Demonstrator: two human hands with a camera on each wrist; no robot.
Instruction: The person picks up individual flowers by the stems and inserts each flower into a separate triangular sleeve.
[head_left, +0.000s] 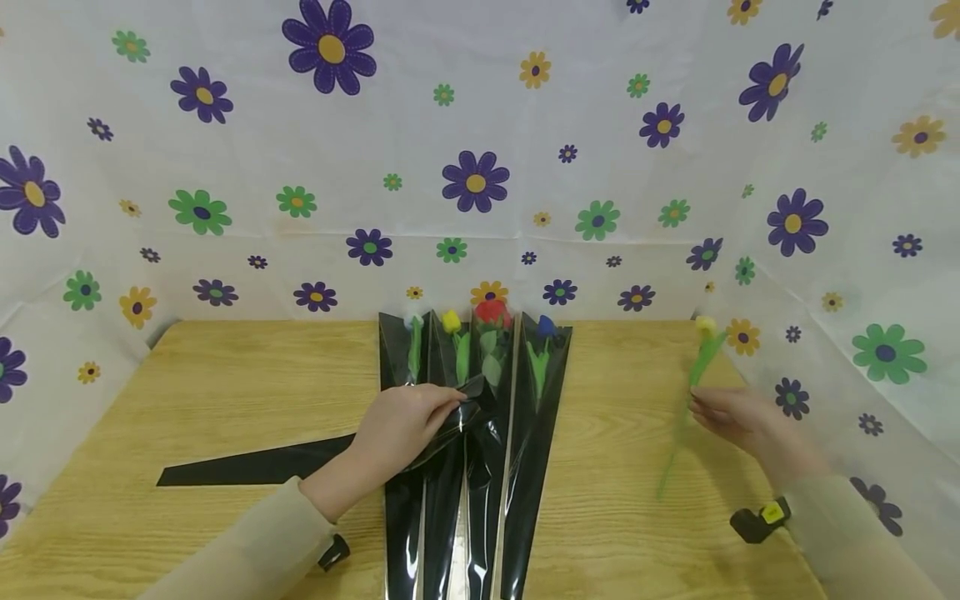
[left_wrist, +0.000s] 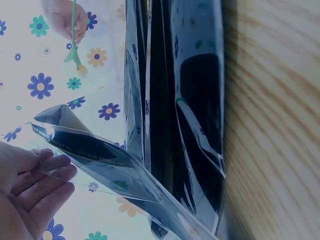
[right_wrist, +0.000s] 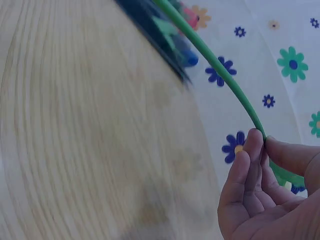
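Note:
My left hand (head_left: 408, 425) pinches the mouth of a black-and-clear flower sleeve (head_left: 255, 462), whose narrow end points left across the table. In the left wrist view, thumb and fingers hold the clear film edge of that sleeve (left_wrist: 110, 155). Over on the right, my right hand (head_left: 738, 421) pinches the green stem of a pale yellow tulip (head_left: 706, 327), bloom up and stem end hanging down. The right wrist view shows the stem (right_wrist: 220, 67) between thumb and fingertips. Below the left hand lie sleeved flowers: white (head_left: 414, 323), yellow (head_left: 451, 322), red (head_left: 492, 312) and blue (head_left: 547, 326).
The wooden table (head_left: 622, 467) ends at a white flower-print cloth (head_left: 420, 133) hung behind and along both sides. A black wrist device with a yellow patch (head_left: 761, 518) shows by the right sleeve. Another dark device (head_left: 334, 552) is by the left sleeve.

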